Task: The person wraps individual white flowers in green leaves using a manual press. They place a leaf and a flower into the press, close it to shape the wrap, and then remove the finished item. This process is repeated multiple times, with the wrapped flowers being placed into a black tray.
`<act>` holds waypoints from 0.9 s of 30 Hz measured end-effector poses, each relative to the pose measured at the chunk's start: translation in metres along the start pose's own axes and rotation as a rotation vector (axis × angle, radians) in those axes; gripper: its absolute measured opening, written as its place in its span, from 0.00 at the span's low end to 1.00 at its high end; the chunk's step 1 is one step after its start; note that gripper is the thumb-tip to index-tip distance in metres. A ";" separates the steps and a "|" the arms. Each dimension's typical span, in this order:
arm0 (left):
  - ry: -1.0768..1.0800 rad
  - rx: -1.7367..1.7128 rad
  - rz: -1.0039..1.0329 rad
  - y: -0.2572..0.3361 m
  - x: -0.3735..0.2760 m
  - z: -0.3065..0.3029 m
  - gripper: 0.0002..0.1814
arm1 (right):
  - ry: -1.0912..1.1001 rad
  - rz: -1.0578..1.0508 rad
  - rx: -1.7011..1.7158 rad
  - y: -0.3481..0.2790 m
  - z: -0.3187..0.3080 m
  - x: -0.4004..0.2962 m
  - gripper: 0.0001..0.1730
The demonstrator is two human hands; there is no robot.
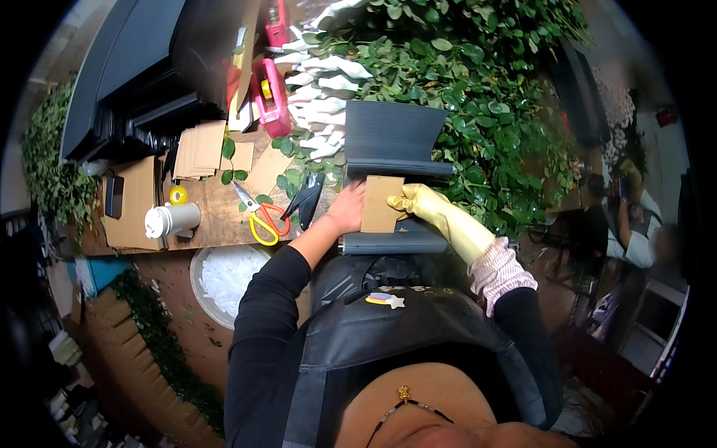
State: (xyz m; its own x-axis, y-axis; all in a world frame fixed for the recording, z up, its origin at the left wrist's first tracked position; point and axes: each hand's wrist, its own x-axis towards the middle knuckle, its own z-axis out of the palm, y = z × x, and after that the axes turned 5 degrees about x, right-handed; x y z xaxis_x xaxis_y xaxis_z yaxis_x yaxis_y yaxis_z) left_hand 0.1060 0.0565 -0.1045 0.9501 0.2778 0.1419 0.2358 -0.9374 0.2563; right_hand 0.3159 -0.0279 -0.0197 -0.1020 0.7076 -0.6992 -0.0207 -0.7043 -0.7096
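Note:
A small tan cardboard piece [381, 210] is upright over a black corrugated sheet [392, 131] at the table's front edge. The sheet's near edge [395, 243] curls up close to my apron. My right hand [417, 200], in a yellow rubber glove, pinches the cardboard's right edge. My bare left hand [348, 207] is against the left side of the cardboard, its fingertips partly hidden. A black stapler [308, 201] lies just left of that hand. Beside it are scissors [262, 215] with one yellow and one red handle.
Leafy green stems [482, 123] cover the right side. White-wrapped bundles [325, 95] and a pink tape dispenser [271, 98] stand behind. To the left are stacked black sheets [145, 73], cardboard pieces [199, 150] and a white bottle [173, 219]. A tub of white pieces [229, 280] sits below; a co-worker [633, 224] is at right.

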 end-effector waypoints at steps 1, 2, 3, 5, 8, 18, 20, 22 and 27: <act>-0.015 -0.054 -0.008 -0.001 -0.001 -0.001 0.28 | 0.013 0.071 -0.068 -0.003 0.000 0.006 0.24; -0.031 -0.108 -0.016 -0.002 -0.002 -0.003 0.28 | 0.004 0.083 -0.129 -0.007 -0.001 0.009 0.24; -0.045 -0.163 -0.018 -0.002 0.000 -0.008 0.28 | 0.003 0.095 -0.188 -0.017 0.002 0.007 0.24; -0.176 -0.175 -0.057 -0.004 0.000 -0.021 0.30 | -0.005 0.137 -0.218 -0.010 0.006 0.020 0.24; -0.132 0.049 -0.103 -0.021 -0.036 -0.022 0.33 | 0.054 0.175 -0.277 -0.030 0.021 0.012 0.26; 0.077 -0.128 0.043 0.001 -0.005 -0.070 0.15 | 0.044 0.107 -0.578 -0.029 0.012 0.005 0.28; 0.070 -0.168 -0.029 0.006 -0.003 -0.058 0.07 | 0.055 0.331 -0.641 -0.065 0.016 -0.021 0.28; 0.007 -0.169 -0.076 0.010 -0.002 -0.059 0.09 | 0.051 0.201 -0.336 -0.062 0.010 -0.042 0.22; -0.026 -0.170 -0.140 0.023 -0.006 -0.071 0.21 | 0.669 -0.847 -0.198 -0.063 -0.055 -0.082 0.14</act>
State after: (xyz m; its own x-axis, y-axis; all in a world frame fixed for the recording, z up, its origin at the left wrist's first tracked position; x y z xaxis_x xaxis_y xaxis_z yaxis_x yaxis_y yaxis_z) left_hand 0.0911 0.0486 -0.0318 0.9159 0.3952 0.0699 0.3299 -0.8407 0.4294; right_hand 0.3800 -0.0385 0.0779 0.4316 0.8880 0.1589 0.3372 0.0046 -0.9414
